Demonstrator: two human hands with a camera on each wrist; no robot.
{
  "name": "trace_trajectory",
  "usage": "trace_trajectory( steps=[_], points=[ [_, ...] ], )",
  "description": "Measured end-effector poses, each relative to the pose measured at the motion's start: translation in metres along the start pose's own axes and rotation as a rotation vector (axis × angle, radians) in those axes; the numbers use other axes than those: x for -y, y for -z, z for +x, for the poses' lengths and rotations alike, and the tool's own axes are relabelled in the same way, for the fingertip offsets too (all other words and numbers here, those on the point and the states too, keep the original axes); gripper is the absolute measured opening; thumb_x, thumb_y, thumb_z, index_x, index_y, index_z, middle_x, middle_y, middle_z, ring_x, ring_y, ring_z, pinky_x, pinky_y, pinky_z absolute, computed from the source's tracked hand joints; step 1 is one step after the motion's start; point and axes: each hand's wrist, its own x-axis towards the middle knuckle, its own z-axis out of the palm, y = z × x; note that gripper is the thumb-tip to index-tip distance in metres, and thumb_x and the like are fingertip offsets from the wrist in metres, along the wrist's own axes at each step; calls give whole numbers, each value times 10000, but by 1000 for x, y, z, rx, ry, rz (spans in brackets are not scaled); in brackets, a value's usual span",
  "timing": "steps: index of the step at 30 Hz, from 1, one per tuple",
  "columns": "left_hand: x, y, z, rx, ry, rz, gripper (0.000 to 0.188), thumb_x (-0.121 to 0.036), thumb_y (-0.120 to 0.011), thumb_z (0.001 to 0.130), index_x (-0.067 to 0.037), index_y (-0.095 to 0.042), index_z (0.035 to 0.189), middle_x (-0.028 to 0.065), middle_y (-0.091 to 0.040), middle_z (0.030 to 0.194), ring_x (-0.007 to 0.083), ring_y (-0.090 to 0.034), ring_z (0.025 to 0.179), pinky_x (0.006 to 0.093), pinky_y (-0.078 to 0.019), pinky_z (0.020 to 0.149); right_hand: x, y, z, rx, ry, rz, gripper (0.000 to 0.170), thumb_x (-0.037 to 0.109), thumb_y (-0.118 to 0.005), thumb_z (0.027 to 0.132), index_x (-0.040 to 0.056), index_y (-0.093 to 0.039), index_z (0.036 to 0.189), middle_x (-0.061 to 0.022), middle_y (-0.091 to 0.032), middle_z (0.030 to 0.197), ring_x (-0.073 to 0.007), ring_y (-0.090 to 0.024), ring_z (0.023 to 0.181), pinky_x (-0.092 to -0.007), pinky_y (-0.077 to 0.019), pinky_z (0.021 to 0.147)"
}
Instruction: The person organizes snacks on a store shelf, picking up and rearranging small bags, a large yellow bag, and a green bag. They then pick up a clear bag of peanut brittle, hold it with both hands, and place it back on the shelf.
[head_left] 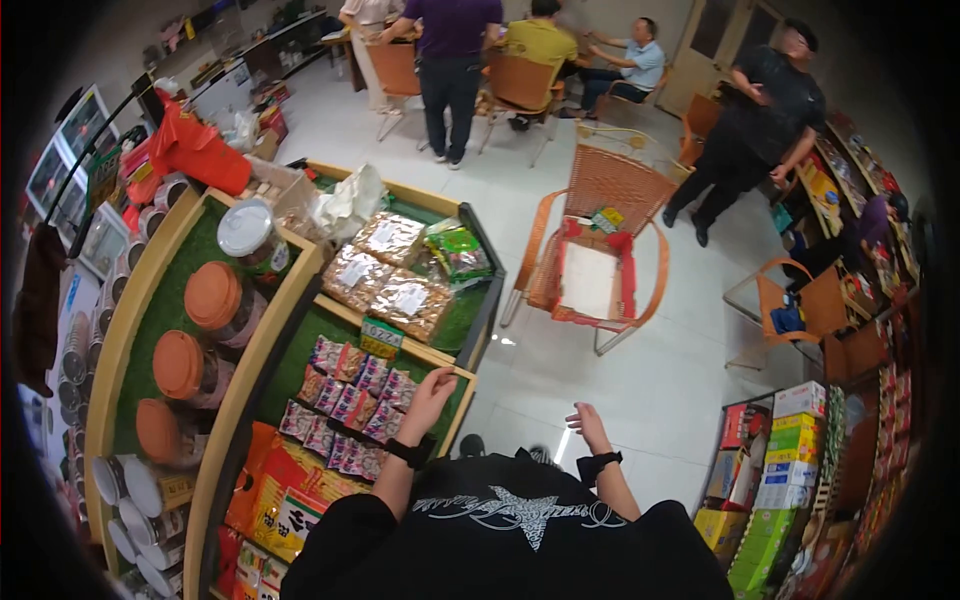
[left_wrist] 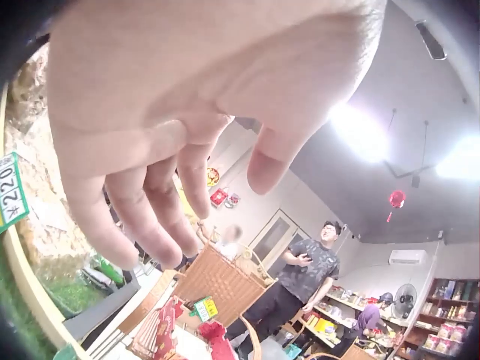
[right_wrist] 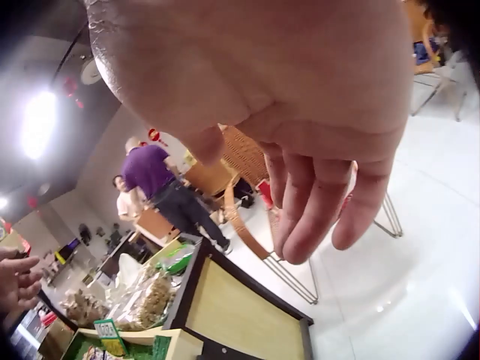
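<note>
Left grip (head_left: 424, 405) relaxed, perhaps above shelf edge (head_left: 461, 408); right grip (head_left: 589, 426) relaxed over roomy floor (head_left: 520, 385).

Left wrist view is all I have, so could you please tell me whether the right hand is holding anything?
Observer: The right wrist view shows the right hand holding nothing, its fingers relaxed.
Operator: Thank you; what lies nearest the left hand on the stand?
Observer: In the head view, small snack packets lie in rows just beside it.
Operator: And may I ask what stands farther left?
Observer: There, three orange-lidded jars stand in a row.
</note>
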Motion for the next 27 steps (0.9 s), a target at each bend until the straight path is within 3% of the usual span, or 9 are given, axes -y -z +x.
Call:
trace_trajectory(
  steps=[6, 12, 13, 16, 18, 21, 23, 25, 27],
  points=[
    [27, 29, 8, -173, 109, -108, 307, -153, -521, 840, -31, -478, 1118, 63, -547, 976, 126, -514, 901, 233, -408, 773, 50, -35, 76, 269, -117, -181, 501, 473, -346, 842, 60, -444, 1108, -80, -590, 833, -148, -546, 683, -291, -394, 611],
    [9, 32, 44, -309, 193, -116, 327, -176, -532, 834, -20, -472, 1115, 61, -534, 993, 133, -512, 910, 244, -411, 774, 132, -74, 147, 467, 26, -224, 463, 437, -357, 845, 52, -480, 1072, -84, -588, 837, -151, -551, 715, -273, -401, 643],
    [5, 30, 58, -335, 209, -104, 332, -181, -534, 833, -17, -469, 1114, 59, -534, 988, 133, -512, 910, 246, -412, 774, 143, -80, 163, 474, 60, -187, 448, 371, -416, 867, -39, -488, 1032, -107, -575, 770, -164, -551, 680, -264, -444, 643],
    [-4, 24, 112, -360, 187, -36, 336, -185, -539, 829, -18, -468, 1112, 59, -536, 983, 131, -509, 907, 250, -413, 769, 167, -97, 226, 534, 140, -279, 434, 367, -440, 858, -36, -509, 1004, -102, -579, 778, -145, -549, 695, -265, -444, 647],
    [-11, 15, 147, -385, 229, 9, 361, -203, -545, 824, -15, -464, 1121, 81, -543, 993, 148, -516, 913, 266, -415, 773, 172, -106, 270, 567, 147, -328, 412, 355, -460, 846, -29, -523, 979, -130, -589, 804, -192, -569, 744, -295, -445, 674],
    [-19, 9, 204, -241, 245, 227, 436, -253, -555, 810, -11, -446, 1155, 135, -539, 1046, 191, -527, 934, 303, -416, 803, 212, -121, 315, 582, 308, -510, 388, 341, -477, 831, -21, -525, 962, -173, -589, 841, -257, -575, 806, -328, -439, 710],
    [-3, 10, 243, -225, 287, 137, 440, -255, -553, 810, -10, -444, 1159, 136, -539, 1050, 189, -529, 936, 300, -418, 802, 221, -124, 338, 605, 396, -541, 382, 329, -491, 817, -17, -512, 977, -209, -580, 872, -310, -565, 850, -352, -428, 742],
    [14, 14, 278, -201, 351, 49, 448, -263, -552, 809, -7, -444, 1160, 135, -545, 1042, 185, -532, 934, 290, -421, 797, 256, -147, 360, 566, 350, -555, 396, 298, -502, 801, -24, -469, 1030, -213, -575, 894, -313, -560, 862, -354, -424, 756],
    [19, 18, 313, -250, 438, 11, 454, -268, -557, 803, 1, -450, 1152, 129, -558, 1016, 178, -536, 926, 277, -421, 792, 250, -164, 391, 569, 342, -481, 445, 270, -524, 788, -44, -414, 1083, -230, -555, 955, -312, -548, 922, -357, -417, 788]
  ],
)
